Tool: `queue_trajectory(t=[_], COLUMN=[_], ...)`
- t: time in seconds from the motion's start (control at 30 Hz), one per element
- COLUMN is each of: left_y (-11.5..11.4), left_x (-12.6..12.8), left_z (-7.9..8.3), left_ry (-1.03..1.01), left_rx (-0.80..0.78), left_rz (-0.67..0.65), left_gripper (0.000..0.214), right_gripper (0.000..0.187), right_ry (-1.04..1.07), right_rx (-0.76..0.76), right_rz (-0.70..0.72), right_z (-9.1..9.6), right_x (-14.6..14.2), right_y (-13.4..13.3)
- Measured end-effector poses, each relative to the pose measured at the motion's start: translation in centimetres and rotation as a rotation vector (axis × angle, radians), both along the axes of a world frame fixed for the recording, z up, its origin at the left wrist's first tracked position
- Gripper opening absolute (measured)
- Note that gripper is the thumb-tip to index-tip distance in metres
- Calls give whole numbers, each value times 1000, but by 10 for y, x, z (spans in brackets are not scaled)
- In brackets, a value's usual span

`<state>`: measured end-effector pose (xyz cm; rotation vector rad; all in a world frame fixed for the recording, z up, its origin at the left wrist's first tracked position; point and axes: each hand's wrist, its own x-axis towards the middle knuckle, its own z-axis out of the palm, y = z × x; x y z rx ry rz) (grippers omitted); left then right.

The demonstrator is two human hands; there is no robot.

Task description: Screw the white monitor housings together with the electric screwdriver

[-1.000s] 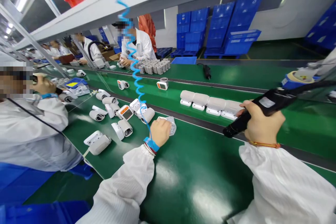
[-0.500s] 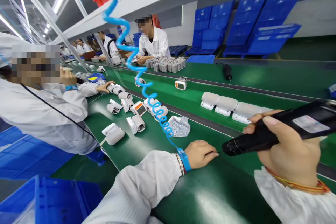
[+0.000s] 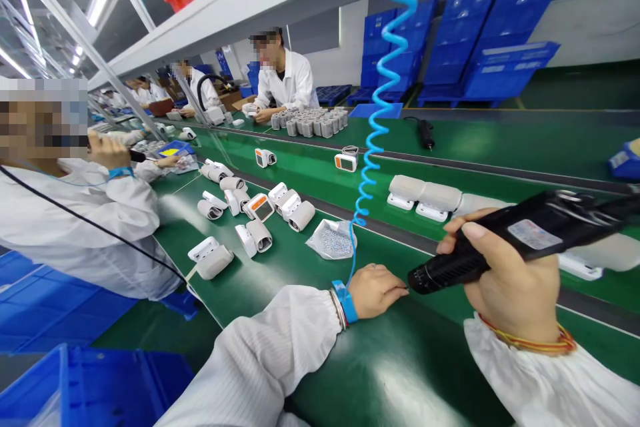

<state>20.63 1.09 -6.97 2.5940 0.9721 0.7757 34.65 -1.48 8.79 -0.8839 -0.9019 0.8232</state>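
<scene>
My right hand [image 3: 515,287] is wrapped round a black electric screwdriver [image 3: 530,230], which points left and slightly down. Its front end is close to the fingertips of my left hand [image 3: 377,290], low over the green work surface. Thumb and fingers of that left hand are pressed together; anything between them is too small to make out. A blue wrist strap [image 3: 346,300] with a coiled blue cord [image 3: 380,93] is round my left wrist. Just beyond lies an open clear bag of tiny metal parts [image 3: 334,240], apparently screws.
Several wrist blood pressure monitors with grey cuffs [image 3: 255,237] lie on the bench to the left. More monitors [image 3: 440,197] stand in a row on the green conveyor [image 3: 310,173]. A co-worker [image 3: 45,200] sits at the left, beside a blue crate [image 3: 115,387]. Another person [image 3: 287,73] works across the line.
The coiled cord has swung to the right. My right hand and the screwdriver have moved a little left in view. My left hand stays nearly in place, its fingers still together.
</scene>
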Motion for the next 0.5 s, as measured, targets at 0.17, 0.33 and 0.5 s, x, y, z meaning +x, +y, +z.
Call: queue_trajectory(t=[0.17,0.33,0.5], left_y=[2,-3,9], left_x=[-4,-5,-27], left_z=[-1,6,23], left_ry=[-40,-132,-150], left_rx=[46,143,331], left_rz=[-5,44,288], left_gripper=[27,40,58], right_gripper=[30,32,30], right_ry=[-17,-24,130], right_rx=[40,44,133], right_rz=[24,47,-205], right_z=[-7,-3,24], right_x=[-3,4,28], right_y=[-2,-3,-2])
